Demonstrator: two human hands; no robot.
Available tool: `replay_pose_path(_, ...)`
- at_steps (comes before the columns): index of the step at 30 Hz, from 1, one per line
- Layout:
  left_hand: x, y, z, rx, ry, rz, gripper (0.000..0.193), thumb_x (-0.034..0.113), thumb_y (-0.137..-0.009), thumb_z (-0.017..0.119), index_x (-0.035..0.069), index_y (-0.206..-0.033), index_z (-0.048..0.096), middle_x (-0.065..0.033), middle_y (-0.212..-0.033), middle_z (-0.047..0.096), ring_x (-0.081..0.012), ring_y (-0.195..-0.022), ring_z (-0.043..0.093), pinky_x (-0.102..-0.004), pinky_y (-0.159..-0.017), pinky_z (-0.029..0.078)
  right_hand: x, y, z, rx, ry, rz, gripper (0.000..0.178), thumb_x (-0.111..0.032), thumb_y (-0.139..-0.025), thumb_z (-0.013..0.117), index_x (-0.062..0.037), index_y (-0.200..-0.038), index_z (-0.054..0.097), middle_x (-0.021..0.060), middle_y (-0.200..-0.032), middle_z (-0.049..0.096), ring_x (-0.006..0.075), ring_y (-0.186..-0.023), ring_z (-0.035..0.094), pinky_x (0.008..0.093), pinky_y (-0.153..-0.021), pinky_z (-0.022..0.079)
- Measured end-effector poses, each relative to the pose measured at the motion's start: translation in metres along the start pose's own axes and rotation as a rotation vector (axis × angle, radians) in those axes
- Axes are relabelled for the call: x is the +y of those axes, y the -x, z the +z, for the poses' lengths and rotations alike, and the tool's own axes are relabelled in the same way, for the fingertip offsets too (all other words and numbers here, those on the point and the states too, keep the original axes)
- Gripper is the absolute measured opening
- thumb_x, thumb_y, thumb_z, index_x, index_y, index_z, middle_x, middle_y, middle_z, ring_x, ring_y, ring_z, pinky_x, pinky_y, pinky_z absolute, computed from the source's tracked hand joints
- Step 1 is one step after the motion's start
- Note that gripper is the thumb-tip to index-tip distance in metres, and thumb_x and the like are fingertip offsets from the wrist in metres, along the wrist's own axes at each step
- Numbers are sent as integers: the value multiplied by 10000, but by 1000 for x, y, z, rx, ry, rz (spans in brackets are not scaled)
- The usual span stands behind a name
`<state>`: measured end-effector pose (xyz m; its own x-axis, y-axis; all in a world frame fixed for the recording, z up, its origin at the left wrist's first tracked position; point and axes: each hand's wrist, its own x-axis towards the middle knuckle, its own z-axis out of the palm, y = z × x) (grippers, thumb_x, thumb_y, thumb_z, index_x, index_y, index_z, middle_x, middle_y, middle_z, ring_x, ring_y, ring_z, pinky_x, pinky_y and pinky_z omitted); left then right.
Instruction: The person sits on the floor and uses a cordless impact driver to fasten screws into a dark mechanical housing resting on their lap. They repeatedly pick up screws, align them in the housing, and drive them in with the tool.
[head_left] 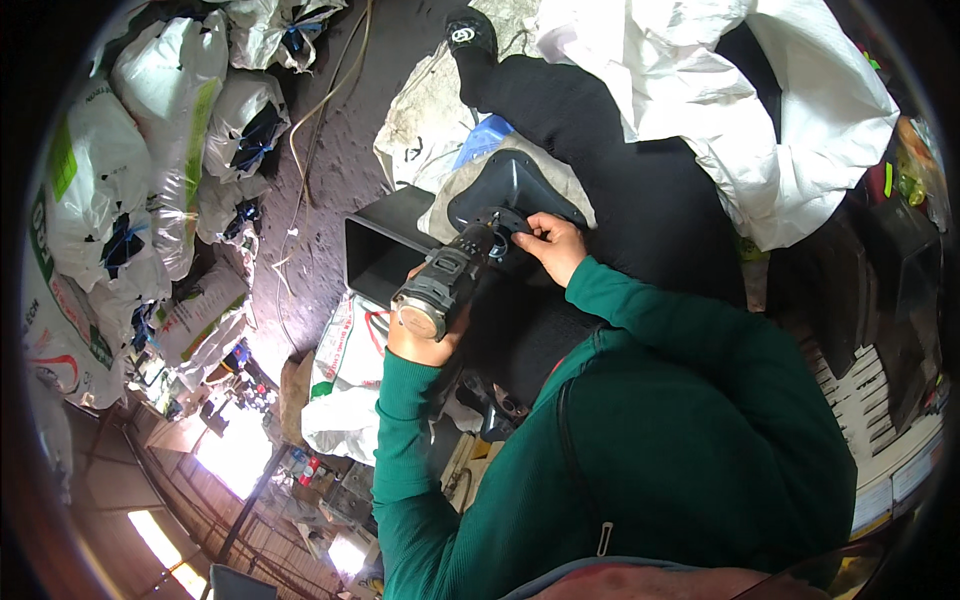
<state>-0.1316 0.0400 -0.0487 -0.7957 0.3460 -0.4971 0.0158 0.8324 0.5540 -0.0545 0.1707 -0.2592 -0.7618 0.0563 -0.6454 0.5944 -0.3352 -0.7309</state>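
My left hand (428,348) is closed round the handle of a cordless drill (440,288), whose dusty rear end faces up toward me. The drill's front points away, to a round black part (503,216) lying over the narrow end of a black flared plastic piece (510,180). Thumb and fingers of my right hand (556,248) pinch the right edge of the round part. The flared piece rests by my black-trousered leg, on pale cloth. Whether the drill's tip touches a screw is hidden.
A black open rectangular box (378,245) stands just left of the drill. Stuffed white sacks (165,140) line the left side, and a cable (295,150) runs along the floor. White sheeting (690,80) covers part of the far right. A white slatted piece (865,410) lies at right.
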Motion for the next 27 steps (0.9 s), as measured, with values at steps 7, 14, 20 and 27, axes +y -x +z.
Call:
replay_pose_path(7, -12, -1, 5, 27, -73, 34, 363, 107, -725, 711, 21, -1064, 612, -136, -1014, 652, -287, -922, 637, -342, -813, 495, 1, -3, -6, -45, 69, -35, 284, -223, -757, 742, -24, -930, 636, 56, -795, 588, 159, -721, 545, 308, -678, 444)
replay_pose_path(14, 15, 34, 23, 258, 86, -48, 406, 121, -716, 740, 15, -1086, 607, -131, -1016, 660, -265, -933, 645, -344, -834, 498, 9, -19, -8, -16, 281, -177, 290, -234, -747, 746, -28, -913, 625, 80, -806, 602, 208, -737, 565, 340, -693, 446)
replay_pose_path(20, 19, 127, 67, 203, 95, 114, 631, 122, -726, 699, 104, -1303, 445, -144, -1129, 605, -314, -999, 614, -353, -885, 487, -9, -17, -23, -148, 89, -22, 599, -351, -782, 728, 24, -1199, 519, 106, -1000, 606, 158, -743, 579, 279, -560, 492)
replay_pose_path(27, -17, 215, 170, 40, 79, -215, 839, 129, -652, 686, 175, -1415, 340, -139, -1346, 471, -312, -1158, 506, -423, -971, 389, -85, 19, -24, -301, -54, -177, 216, -220, -851, 683, -118, -1024, 602, -7, -922, 644, 53, -721, 557, 223, -519, 431)
